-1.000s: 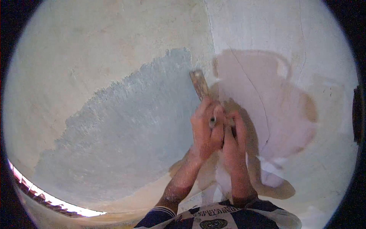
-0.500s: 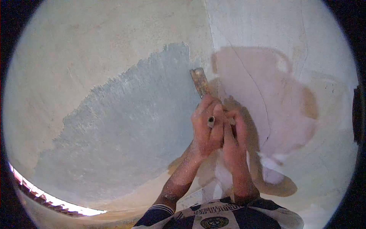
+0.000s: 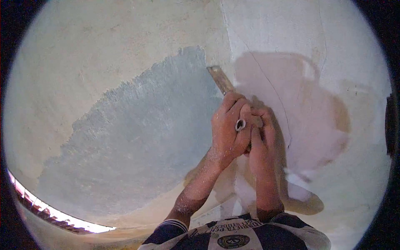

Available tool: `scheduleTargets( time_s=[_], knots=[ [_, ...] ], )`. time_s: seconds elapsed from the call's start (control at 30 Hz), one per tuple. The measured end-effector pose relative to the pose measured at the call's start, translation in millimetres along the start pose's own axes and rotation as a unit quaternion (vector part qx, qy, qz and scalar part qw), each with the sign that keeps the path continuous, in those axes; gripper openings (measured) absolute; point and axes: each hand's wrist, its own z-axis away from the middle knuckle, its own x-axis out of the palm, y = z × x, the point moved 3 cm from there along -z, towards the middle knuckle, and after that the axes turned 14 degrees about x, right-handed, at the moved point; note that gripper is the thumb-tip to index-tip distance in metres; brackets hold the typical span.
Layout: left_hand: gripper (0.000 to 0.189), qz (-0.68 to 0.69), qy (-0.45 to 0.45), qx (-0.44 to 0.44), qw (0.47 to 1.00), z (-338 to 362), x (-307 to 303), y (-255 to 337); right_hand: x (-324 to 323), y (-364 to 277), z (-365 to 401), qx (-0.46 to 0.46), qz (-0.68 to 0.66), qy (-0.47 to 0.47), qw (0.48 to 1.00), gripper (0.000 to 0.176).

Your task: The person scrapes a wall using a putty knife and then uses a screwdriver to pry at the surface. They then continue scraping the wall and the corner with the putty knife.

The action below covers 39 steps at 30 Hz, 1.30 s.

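Note:
A scraper (image 3: 220,79) with a flat, worn metal blade is held against the wall, its blade pointing up and to the left. My left hand (image 3: 229,125) is closed around its handle, and the handle's hollow round end (image 3: 240,125) shows between the fingers. Pressed close beside it, my right hand (image 3: 264,129) is also closed, with its fingers wrapped at the handle. Most of the handle is hidden by both hands. The blade's tip lies at the upper right border of a grey, scraped-looking patch (image 3: 141,133) on the wall.
Beige wall surface (image 3: 125,37) surrounds the grey patch. A paler wall section (image 3: 283,25) on the right carries a thin crack and my shadow. A bright slit opening (image 3: 62,218) lies at lower left. A dark object (image 3: 390,125) stands at the right edge.
Both hands and the scraper have moved slightly up and to the right. The blade now leans further to the left, and its tip sits higher on the wall.

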Motion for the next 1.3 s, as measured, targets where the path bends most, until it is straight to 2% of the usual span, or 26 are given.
scheduleTargets(
  time_s=[0.1,0.23,0.33,0.43,0.5,0.6,0.7,0.73,0.8,0.9,1.03,1.13,1.23,1.3],
  knots=[
    [0.028,0.036,-0.015,0.025,0.999,20,0,-1,-6,13,4,-0.06,0.031,0.014,0.998,0.027],
    [0.045,0.006,-0.027,0.016,0.999,37,-3,0,-9,10,8,-0.079,0.099,-0.002,0.992,0.039],
    [0.056,-0.029,-0.028,0.018,0.999,41,-1,4,-15,6,9,-0.145,0.133,-0.001,0.98,0.043],
    [0.065,-0.067,-0.039,-0.003,0.997,50,-5,9,-19,21,11,-0.121,0.127,-0.016,0.984,0.047],
    [0.068,-0.089,-0.059,-0.023,0.994,51,-7,19,-15,15,12,-0.159,0.137,0.002,0.978,0.047],
    [0.073,-0.001,-0.035,-0.043,0.998,57,-2,28,-12,6,16,-0.172,0.141,0.015,0.975,0.044],
    [0.072,0.024,-0.015,-0.087,0.996,62,0,36,-11,7,14,-0.211,0.184,0.022,0.96,0.039],
    [0.072,0.007,-0.037,-0.088,0.995,62,-1,37,-11,8,14,-0.232,0.204,0.026,0.951,0.037],
    [0.072,-0.025,-0.086,-0.088,0.992,62,-7,36,-10,2,17,-0.21,0.22,0.024,0.952,0.035],
    [0.068,0.044,-0.034,-0.011,0.998,50,-11,36,-5,-11,21,-0.222,0.23,0.055,0.946,0.033],
    [0.062,0.054,-0.026,-0.015,0.998,57,-15,33,6,-1,25,-0.248,0.232,0.104,0.935,0.029],
    [0.061,0.053,-0.035,-0.006,0.998,60,-22,24,11,15,22,-0.236,0.216,0.09,0.943,0.028],
    [0.064,0.063,-0.032,-0.013,0.997,54,-27,24,17,-1,26,-0.257,0.24,0.107,0.93,0.029],
    [0.07,0.066,-0.008,-0.054,0.996,54,-23,32,14,10,31,-0.197,0.229,0.095,0.949,0.034]
  ],
)
